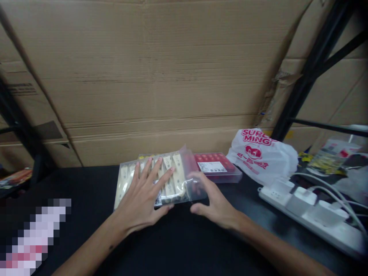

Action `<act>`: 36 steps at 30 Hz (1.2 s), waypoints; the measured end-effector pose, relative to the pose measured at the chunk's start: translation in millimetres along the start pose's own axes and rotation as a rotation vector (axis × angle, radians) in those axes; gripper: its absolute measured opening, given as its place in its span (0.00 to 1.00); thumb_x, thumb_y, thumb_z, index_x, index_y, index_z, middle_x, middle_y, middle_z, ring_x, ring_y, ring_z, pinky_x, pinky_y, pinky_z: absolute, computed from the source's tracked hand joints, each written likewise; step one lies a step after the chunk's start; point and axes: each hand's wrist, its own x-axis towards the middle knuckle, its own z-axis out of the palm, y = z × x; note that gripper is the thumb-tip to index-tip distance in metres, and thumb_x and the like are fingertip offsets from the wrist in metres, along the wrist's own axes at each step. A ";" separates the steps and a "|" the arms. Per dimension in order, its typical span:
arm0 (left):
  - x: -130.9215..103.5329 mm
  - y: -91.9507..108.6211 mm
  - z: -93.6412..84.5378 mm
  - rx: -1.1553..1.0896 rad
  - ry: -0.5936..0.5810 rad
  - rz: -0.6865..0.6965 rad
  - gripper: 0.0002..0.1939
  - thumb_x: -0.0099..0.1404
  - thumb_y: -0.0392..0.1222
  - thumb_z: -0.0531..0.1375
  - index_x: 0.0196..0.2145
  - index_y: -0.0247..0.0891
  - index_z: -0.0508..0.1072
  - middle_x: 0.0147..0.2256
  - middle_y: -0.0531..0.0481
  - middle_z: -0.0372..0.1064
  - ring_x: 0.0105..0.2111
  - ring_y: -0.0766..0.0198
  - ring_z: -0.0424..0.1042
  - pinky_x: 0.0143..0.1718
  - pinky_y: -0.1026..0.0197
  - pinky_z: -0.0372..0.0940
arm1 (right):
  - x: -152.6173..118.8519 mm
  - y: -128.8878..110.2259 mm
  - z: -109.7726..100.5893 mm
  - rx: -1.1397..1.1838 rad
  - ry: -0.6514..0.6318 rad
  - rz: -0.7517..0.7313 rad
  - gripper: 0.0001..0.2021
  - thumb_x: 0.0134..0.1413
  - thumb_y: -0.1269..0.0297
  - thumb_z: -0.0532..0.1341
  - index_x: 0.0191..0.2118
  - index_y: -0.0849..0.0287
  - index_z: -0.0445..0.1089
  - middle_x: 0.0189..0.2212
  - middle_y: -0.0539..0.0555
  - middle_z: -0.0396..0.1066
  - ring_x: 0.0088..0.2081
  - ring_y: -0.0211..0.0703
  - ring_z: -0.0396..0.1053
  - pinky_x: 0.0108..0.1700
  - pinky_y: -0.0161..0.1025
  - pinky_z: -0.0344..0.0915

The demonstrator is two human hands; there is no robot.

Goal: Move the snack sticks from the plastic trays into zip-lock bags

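A clear plastic package (178,172) of cream-coloured wrapped sticks lies on the black table. My left hand (145,191) rests flat on top of it, fingers spread. At its right end, my right hand (211,201) is beside the loose clear film, thumb apart from the fingers; the fingertips are partly hidden behind the film. Just behind and to the right sits a clear box with red contents (211,157) and a white label. A bit of something yellow (143,156) shows behind the package.
A white plastic bag (261,155) with red print stands right of the red box. Nearer is a white power strip (310,218) with plugs and cables. Cardboard (158,76) walls the back, between black metal frame bars (309,73). A pixelated patch covers the lower left.
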 end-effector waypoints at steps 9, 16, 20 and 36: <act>-0.8 20.6 7.3 0.014 -0.091 -0.011 0.49 0.63 0.57 0.66 0.74 0.62 0.45 0.76 0.41 0.31 0.73 0.28 0.32 0.66 0.20 0.35 | 10.6 1.0 6.1 0.124 0.255 0.350 0.23 0.56 0.58 0.67 0.55 0.59 0.66 0.19 0.40 0.57 0.20 0.35 0.55 0.25 0.35 0.54; 0.5 38.0 9.9 0.011 -0.049 -0.057 0.57 0.61 0.58 0.66 0.76 0.47 0.38 0.76 0.37 0.33 0.73 0.31 0.30 0.68 0.23 0.33 | 2.0 -12.5 4.3 0.081 0.164 0.265 0.33 0.64 0.51 0.62 0.70 0.60 0.61 0.18 0.42 0.56 0.20 0.35 0.51 0.23 0.35 0.51; 1.5 41.6 8.9 0.018 -0.045 -0.049 0.59 0.60 0.58 0.67 0.76 0.44 0.35 0.75 0.36 0.34 0.74 0.34 0.31 0.69 0.25 0.34 | 2.2 -6.3 8.3 0.265 0.094 0.330 0.31 0.67 0.47 0.57 0.67 0.62 0.64 0.16 0.42 0.56 0.18 0.35 0.49 0.20 0.34 0.49; -1.2 43.9 4.2 0.038 -0.109 -0.015 0.52 0.60 0.55 0.66 0.75 0.45 0.47 0.75 0.37 0.35 0.73 0.29 0.30 0.67 0.21 0.32 | 5.7 10.8 16.2 0.459 0.102 0.400 0.20 0.55 0.45 0.68 0.31 0.55 0.63 0.14 0.38 0.53 0.14 0.29 0.42 0.18 0.32 0.41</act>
